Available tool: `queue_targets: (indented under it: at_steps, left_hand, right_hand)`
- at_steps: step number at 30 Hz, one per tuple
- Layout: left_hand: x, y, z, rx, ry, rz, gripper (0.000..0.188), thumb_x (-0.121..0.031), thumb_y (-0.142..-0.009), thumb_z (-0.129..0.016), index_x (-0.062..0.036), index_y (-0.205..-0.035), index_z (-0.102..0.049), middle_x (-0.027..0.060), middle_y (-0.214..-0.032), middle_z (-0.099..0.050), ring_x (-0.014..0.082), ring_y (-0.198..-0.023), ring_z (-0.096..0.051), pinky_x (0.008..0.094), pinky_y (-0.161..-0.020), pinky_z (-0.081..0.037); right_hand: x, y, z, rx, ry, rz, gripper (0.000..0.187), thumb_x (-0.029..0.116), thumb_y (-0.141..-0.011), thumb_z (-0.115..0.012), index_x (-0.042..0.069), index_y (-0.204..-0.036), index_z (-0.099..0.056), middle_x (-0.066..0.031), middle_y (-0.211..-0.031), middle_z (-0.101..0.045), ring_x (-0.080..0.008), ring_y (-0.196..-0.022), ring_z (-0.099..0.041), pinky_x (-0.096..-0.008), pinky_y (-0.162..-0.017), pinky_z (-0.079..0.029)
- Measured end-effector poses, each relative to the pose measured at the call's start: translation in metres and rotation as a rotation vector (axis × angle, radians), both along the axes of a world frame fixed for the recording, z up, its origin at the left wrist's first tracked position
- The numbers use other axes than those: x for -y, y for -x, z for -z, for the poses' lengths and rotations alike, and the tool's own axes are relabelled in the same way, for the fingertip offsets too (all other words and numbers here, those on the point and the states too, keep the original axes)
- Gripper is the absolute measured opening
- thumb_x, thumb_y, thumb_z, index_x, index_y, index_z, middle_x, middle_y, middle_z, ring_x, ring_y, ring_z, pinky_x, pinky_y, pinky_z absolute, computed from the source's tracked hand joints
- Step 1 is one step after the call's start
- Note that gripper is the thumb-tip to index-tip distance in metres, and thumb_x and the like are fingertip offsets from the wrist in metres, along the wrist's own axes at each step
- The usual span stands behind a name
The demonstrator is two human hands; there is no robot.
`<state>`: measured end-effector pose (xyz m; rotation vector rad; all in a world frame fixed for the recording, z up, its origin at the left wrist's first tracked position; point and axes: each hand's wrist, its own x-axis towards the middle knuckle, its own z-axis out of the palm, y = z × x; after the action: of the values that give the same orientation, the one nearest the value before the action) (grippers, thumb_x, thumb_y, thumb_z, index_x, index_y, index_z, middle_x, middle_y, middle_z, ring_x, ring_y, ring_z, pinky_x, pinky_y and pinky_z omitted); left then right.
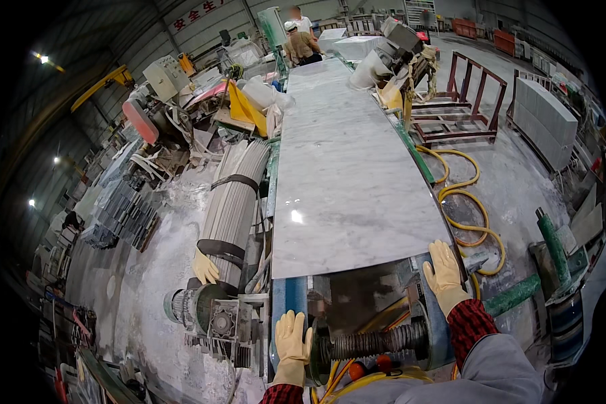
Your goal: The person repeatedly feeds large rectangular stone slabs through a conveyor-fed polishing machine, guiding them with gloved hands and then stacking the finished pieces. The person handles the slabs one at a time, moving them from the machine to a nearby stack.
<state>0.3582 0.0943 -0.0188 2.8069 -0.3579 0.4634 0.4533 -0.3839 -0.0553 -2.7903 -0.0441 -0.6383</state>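
A long, glossy white marble slab (347,168) with grey veining lies flat on a conveyor, its near edge facing me. My left hand (291,343), in a cream rubber glove, rests with fingers stretched on the blue belt (291,294) at the conveyor's near left, apart from the slab. In a matching glove, my right hand (444,273) is spread over the right-hand side of the conveyor, beside the slab's near right corner. Neither hand holds anything. Between the two belts runs a ribbed roller shaft (377,343).
A strapped bundle of pale strips (232,202) stands left of the conveyor, with a loose cream glove (205,267) and a motor (188,310) by it. Yellow hose (475,215) coils on the right floor near a dark red rack (458,108). A person (301,47) is at the far end.
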Motion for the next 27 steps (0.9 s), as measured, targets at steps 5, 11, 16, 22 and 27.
queue_targets:
  at_steps: [5, 11, 16, 22, 27]
  left_hand:
    - [0.003, -0.003, -0.006, -0.068, 0.040, 0.001, 0.053, -0.023, -0.094, -0.073, -0.0028, -0.141, -0.059, 0.0305, -0.145, -0.057, 0.0518, -0.133, -0.053, 0.0580, -0.117, -0.038]
    - [-0.003, 0.004, -0.020, -0.120, 0.059, -0.021, 0.046, -0.024, -0.092, -0.074, -0.0035, -0.132, -0.063, 0.0256, -0.137, -0.060, 0.0469, -0.122, -0.056, 0.0547, -0.107, -0.044]
    - [0.005, 0.007, -0.011, 0.007, 0.088, -0.043, 0.048, -0.028, -0.099, -0.070, -0.0058, -0.140, -0.061, 0.0250, -0.146, -0.060, 0.0456, -0.136, -0.055, 0.0531, -0.118, -0.041]
    - [0.000, 0.021, -0.001, 0.033, 0.075, -0.106, 0.049, -0.029, -0.101, -0.070, -0.0070, -0.143, -0.061, 0.0223, -0.150, -0.059, 0.0437, -0.140, -0.053, 0.0522, -0.121, -0.039]
    - [0.000, 0.022, 0.002, 0.011, 0.072, -0.106, 0.049, -0.030, -0.101, -0.069, -0.0070, -0.144, -0.060, 0.0223, -0.150, -0.059, 0.0430, -0.141, -0.053, 0.0524, -0.122, -0.038]
  right_hand:
    - [0.000, 0.000, -0.006, -0.026, -0.022, 0.013, 0.061, 0.026, -0.098, -0.069, 0.003, -0.152, -0.052, -0.0249, -0.159, -0.051, -0.0447, -0.148, -0.045, -0.0516, -0.126, -0.034]
    - [-0.010, -0.002, -0.012, 0.030, -0.058, -0.081, 0.063, 0.022, -0.093, -0.071, 0.000, -0.150, -0.055, -0.0272, -0.156, -0.053, -0.0455, -0.146, -0.048, -0.0521, -0.125, -0.035]
    - [0.021, 0.006, 0.021, 0.023, 0.016, -0.042, 0.060, 0.016, -0.099, -0.066, -0.002, -0.154, -0.052, -0.0273, -0.160, -0.049, -0.0432, -0.151, -0.045, -0.0510, -0.128, -0.032]
    - [0.018, 0.003, 0.031, -0.058, 0.101, -0.023, 0.060, 0.019, -0.105, -0.059, -0.001, -0.160, -0.046, -0.0228, -0.168, -0.041, -0.0408, -0.157, -0.035, -0.0494, -0.130, -0.027]
    - [0.017, 0.003, 0.025, -0.092, 0.093, -0.005, 0.060, 0.017, -0.105, -0.060, 0.001, -0.160, -0.045, -0.0205, -0.169, -0.040, -0.0390, -0.158, -0.034, -0.0481, -0.131, -0.027]
